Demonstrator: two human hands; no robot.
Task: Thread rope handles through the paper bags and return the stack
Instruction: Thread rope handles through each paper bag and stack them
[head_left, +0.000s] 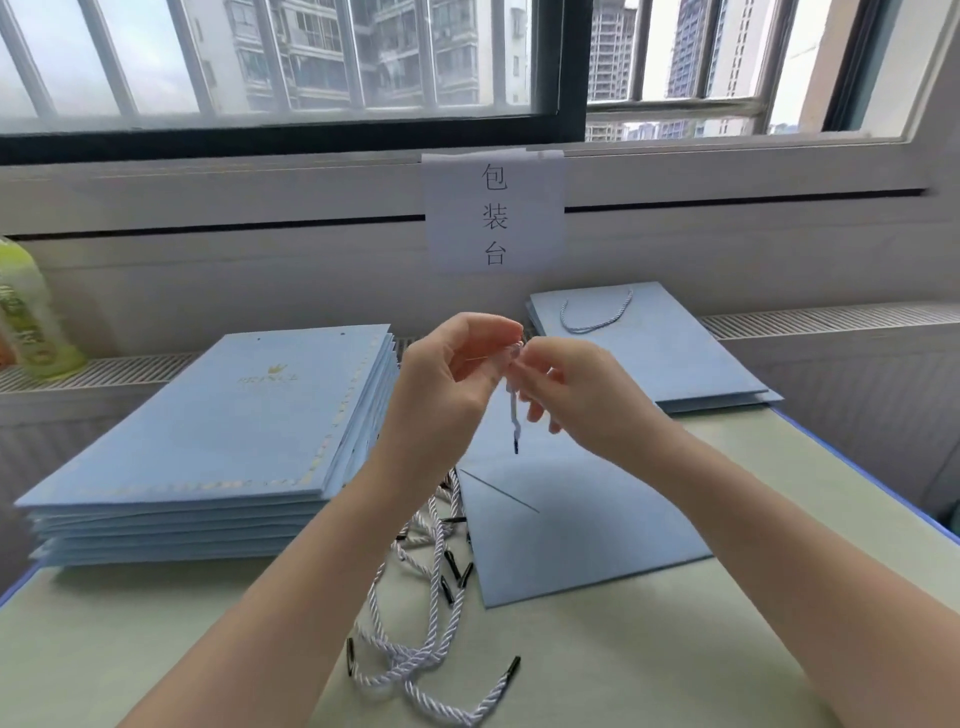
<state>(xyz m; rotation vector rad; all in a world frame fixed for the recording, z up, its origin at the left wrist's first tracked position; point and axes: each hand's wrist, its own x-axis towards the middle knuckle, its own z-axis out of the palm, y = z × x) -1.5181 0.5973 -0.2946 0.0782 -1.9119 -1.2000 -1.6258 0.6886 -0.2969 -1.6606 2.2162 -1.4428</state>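
Two hands meet above the flat bag (571, 525) that lies in front of me on the table (779, 623), and I take that bag as my landmark. My left hand (447, 384) and my right hand (576, 395) both pinch the same rope (513, 415) at its upper part, fingertips drawn together on it, so its black-tipped end hangs straight down over the bag's far edge. I judge I am knotting or readying that end, held up off the paper where I can see the cord; whether the rope already runs through a hole in the bag I cannot tell, since my hands cover that spot.

Left of the bag, just beside its near corner, lies the loose pile of ropes (415, 597), within easy reach of either hand. Further left of the bag sits the tall stack of unthreaded bags (218, 441), punched holes showing at the far edge of its top sheet. Beyond the bag and to its right lies a low finished pile (649, 353) with a rope handle looped on top, which looks like the place for done work. Far left of the bag a green bottle (31, 312) stands on the sill, and a paper sign (493, 213) hangs on the wall beyond the bag
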